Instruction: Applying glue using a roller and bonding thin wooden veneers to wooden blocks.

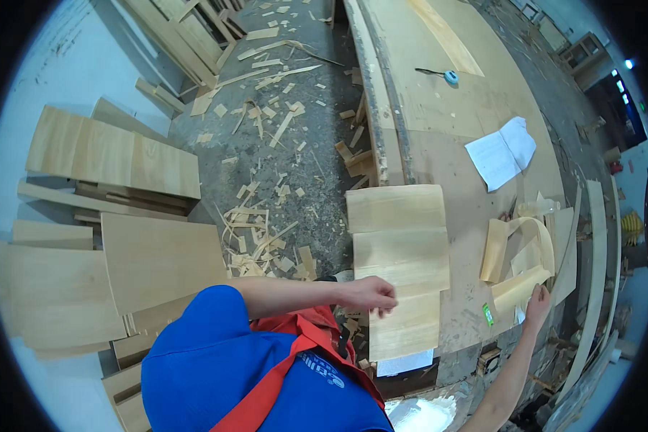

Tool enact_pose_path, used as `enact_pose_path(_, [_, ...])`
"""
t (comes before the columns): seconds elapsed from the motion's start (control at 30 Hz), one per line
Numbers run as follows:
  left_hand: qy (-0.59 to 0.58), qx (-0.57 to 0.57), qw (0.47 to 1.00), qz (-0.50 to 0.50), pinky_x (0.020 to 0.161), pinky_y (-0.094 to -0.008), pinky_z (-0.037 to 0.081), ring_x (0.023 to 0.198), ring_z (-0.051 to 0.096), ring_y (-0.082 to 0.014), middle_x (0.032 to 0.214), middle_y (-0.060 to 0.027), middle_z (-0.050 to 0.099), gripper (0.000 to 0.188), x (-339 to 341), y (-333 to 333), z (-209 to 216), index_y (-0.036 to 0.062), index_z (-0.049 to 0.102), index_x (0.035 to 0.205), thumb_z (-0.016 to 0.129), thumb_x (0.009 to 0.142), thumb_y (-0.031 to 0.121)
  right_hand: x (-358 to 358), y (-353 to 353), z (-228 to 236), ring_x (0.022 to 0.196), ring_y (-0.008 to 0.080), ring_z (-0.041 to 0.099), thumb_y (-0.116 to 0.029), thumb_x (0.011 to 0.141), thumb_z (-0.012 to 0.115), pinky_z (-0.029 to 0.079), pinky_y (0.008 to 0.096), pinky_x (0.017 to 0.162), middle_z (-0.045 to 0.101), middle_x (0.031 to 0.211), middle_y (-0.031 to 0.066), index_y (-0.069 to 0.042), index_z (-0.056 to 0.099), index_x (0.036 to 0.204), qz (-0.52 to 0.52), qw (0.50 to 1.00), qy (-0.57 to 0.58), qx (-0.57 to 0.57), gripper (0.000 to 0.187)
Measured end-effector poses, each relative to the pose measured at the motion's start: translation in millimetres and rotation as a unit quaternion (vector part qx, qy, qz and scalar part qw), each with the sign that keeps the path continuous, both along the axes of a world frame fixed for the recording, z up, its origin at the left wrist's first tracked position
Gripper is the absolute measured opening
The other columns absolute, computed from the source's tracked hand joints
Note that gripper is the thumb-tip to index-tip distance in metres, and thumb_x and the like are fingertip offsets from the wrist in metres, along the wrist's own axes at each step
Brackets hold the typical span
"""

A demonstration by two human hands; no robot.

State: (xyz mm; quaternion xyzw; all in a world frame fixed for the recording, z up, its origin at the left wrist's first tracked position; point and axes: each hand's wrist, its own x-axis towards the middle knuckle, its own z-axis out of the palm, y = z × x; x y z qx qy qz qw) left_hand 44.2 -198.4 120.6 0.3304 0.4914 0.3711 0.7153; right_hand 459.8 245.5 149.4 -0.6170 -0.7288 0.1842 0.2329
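My left hand (pixel 371 295) hangs over a pale wood veneer sheet (pixel 403 252) lying along the left edge of the workbench. Its fingers are curled in; whatever they might hold is hidden. Off to the right, my right hand (pixel 538 306) reaches to a curling wood veneer strip (pixel 520 288) and pinches its right end. The strip bends round in a loop, with a rolled piece standing at its left side. A small green-and-white item (pixel 488 315) lies just below the strip.
A folded white paper (pixel 502 153) and a blue round tool (pixel 451 77) lie farther up the workbench (pixel 453 158). Wood offcuts (pixel 266 245) litter the floor to the left. Boards (pixel 162 252) lean against the left wall. A white-smeared surface (pixel 421 414) is near my body.
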Motion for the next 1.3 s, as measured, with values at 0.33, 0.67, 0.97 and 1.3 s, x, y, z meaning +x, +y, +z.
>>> enact_pose_path(0.33, [0.07,-0.094,0.99,0.084,0.061,-0.0315,0.047,0.066,0.057,-0.0095,0.069,-0.0004,0.061,0.045,-37.0,-184.0,-3.4,0.0047,0.062,0.08,0.058,0.11,0.038,-148.9,-171.5,2.3,0.094,0.0129,0.071,-0.021,0.108,0.063,0.056,0.0276,0.082,0.076,0.103,0.0075,0.0,0.07,0.121,0.131,0.981,0.071,-0.123,0.026])
enact_pose_path(0.67, [0.063,-0.008,0.981,0.181,0.071,-0.0307,0.05,0.078,0.061,-0.011,0.08,-0.0011,0.067,0.031,-161.3,-182.7,-56.4,-0.0009,0.073,0.098,0.057,0.108,0.025,-351.0,-313.0,40.9,0.068,0.0116,0.068,-0.019,0.109,0.063,0.056,0.0268,0.067,0.071,0.076,0.0059,0.001,0.069,0.104,0.217,0.931,0.078,-0.284,0.022])
enact_pose_path(0.97, [0.155,-0.04,0.926,0.341,0.061,-0.0275,0.047,0.067,0.058,-0.0086,0.076,0.0012,0.064,0.023,-405.5,-193.8,-57.9,0.0015,0.074,0.104,0.061,0.106,0.019,-599.3,-429.4,-18.9,0.071,0.0138,0.067,-0.034,0.112,0.056,0.056,0.0302,0.07,0.071,0.079,0.0074,-0.003,0.059,0.081,0.169,0.828,0.179,-0.504,0.044])
enact_pose_path(1.3, [0.125,-0.184,0.898,0.379,0.05,-0.0254,0.038,0.053,0.047,-0.0054,0.065,0.0044,0.055,0.031,-571.5,-153.2,-50.9,0.0055,0.069,0.087,0.062,0.108,0.026,-748.2,-371.6,-88.7,0.074,0.013,0.07,-0.034,0.111,0.06,0.058,0.0275,0.066,0.073,0.084,0.0082,-0.002,0.063,0.089,0.11,0.786,0.214,-0.569,0.039])
